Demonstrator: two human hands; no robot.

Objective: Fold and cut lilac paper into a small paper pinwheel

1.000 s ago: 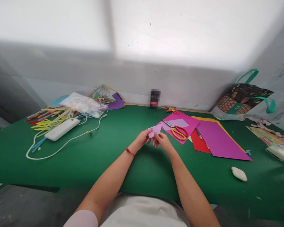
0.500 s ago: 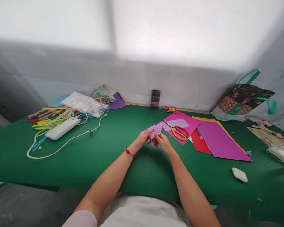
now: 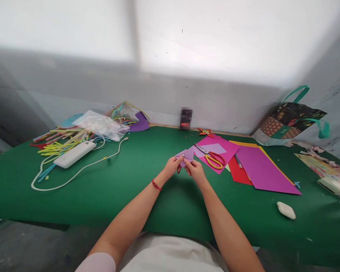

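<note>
A small folded piece of lilac paper (image 3: 188, 153) is held between both hands over the middle of the green table. My left hand (image 3: 172, 167) pinches its left side, thumb on top. From the right, my right hand (image 3: 196, 170) grips its lower edge with thumb and fingers. The two thumbs nearly meet on the paper, and the fingertips beneath are partly hidden. Just right of the hands, scissors (image 3: 212, 158) with red and yellow handles lie on a magenta sheet (image 3: 219, 169), beside a flat lilac sheet (image 3: 218, 149).
A purple sheet (image 3: 268, 170), a red sheet (image 3: 240, 175) and a pen (image 3: 238, 161) lie to the right, near a white case (image 3: 286, 210). A patterned bag (image 3: 289, 121) stands behind them. At left are a white power bank (image 3: 75, 154), its cable and paper strips (image 3: 56, 145).
Both thumbs have drawn closer together on the folded lilac paper, and the hands have shifted very slightly. The view has moved a little; the things on the table stay put.
</note>
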